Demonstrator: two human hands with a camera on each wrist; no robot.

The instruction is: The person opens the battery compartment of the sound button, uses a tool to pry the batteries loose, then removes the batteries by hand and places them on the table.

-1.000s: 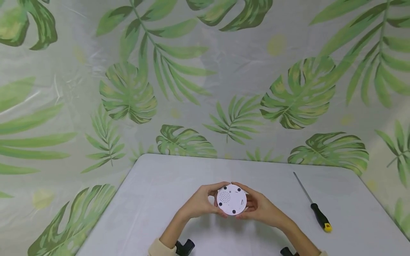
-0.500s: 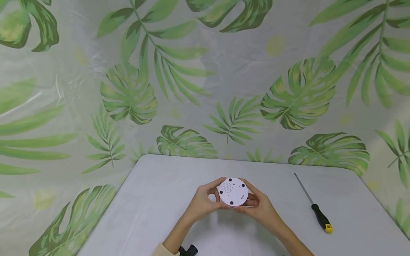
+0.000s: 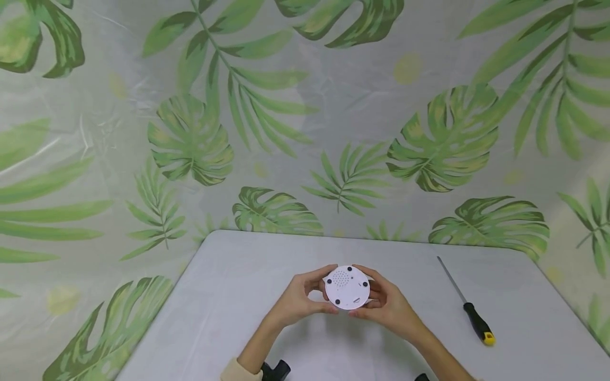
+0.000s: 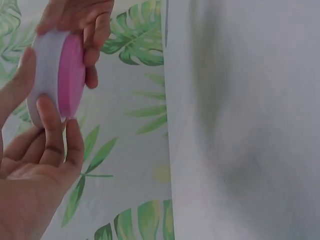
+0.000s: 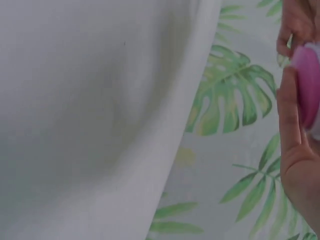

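The background is filled by a pale backdrop (image 3: 352, 90) printed with green leaves. In front of it is set a white table (image 3: 252, 264), its far edge seen beyond the hands and its right edge past a screwdriver. Both forearms are reached in from the near side and angled toward each other, a cream sleeve (image 3: 240, 371) being shown on the left one. By the left hand (image 3: 303, 299) and the right hand (image 3: 392, 307), one round white device (image 3: 347, 288) is pinched from opposite sides, index fingers at its upper rim and thumbs at its lower rim. The device is held raised over the table, near the middle of its width, with soft shadows cast below. To the right, well apart from the hands, the screwdriver (image 3: 468, 308) is laid at a slant, a stretch of tabletop left between. The device's white face is turned up toward the head camera; its pink underside (image 4: 74, 75) is seen from both wrists. Four small black feet (image 3: 349, 269) are spaced around the face.
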